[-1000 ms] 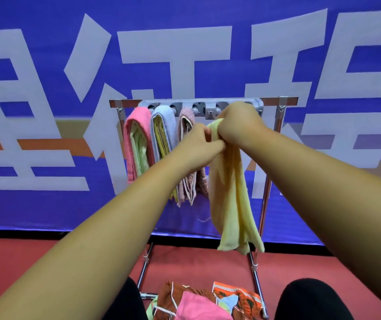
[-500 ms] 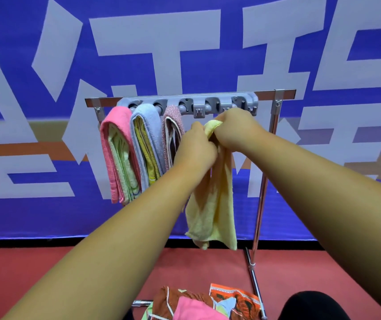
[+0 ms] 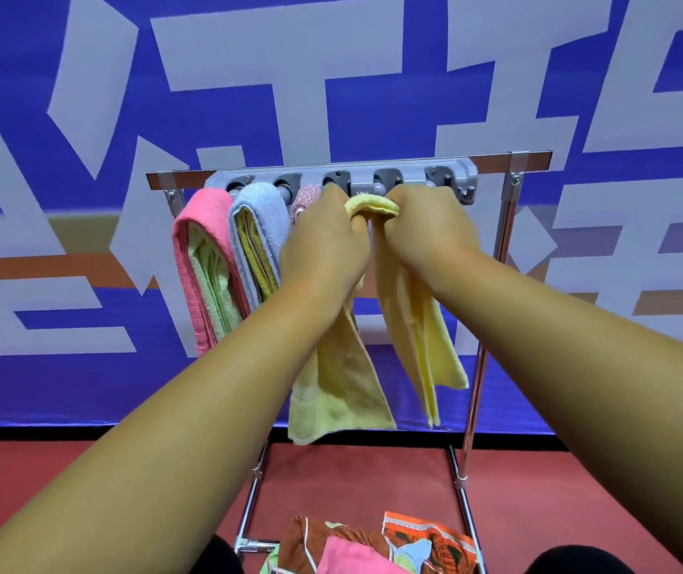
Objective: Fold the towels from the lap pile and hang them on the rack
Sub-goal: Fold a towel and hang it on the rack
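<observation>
1. Gripping the yellow towel (image 3: 414, 325) at its top fold, the left hand (image 3: 323, 246) and right hand (image 3: 426, 234) curl their fingers (image 3: 357, 220) tightly round it.
2. The fold sits just below the rack's grey clip strip (image 3: 397, 176).
3. From there the towel's long axis hangs straight down.
4. An open clip lies directly above the fold, and both hands look equally near it.

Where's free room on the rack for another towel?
Only the grey holder strip's right end, between the right hand and the chrome post. Left of the yellow towel is crowded: pink towel, blue towel, mauve towel packed together.
</observation>
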`<control>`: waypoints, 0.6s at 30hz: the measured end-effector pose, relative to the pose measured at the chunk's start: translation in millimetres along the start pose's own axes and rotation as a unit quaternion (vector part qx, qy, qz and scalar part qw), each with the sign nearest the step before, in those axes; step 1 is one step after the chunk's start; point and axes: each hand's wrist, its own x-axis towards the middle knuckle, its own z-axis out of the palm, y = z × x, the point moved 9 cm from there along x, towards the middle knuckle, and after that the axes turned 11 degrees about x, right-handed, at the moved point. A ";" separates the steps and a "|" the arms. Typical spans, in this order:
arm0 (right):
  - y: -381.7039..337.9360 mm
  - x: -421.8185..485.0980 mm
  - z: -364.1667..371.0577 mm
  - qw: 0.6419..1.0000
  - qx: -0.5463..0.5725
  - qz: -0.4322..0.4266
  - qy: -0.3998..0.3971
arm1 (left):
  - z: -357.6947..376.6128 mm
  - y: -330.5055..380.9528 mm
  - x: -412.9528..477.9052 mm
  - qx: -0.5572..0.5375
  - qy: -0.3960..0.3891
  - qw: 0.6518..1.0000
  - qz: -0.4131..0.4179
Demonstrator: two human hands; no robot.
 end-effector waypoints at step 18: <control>-67.1 34.2 8.3 0.986 -0.112 -0.112 0.050 | -73.9 -34.2 62.8 0.244 0.093 0.964 0.037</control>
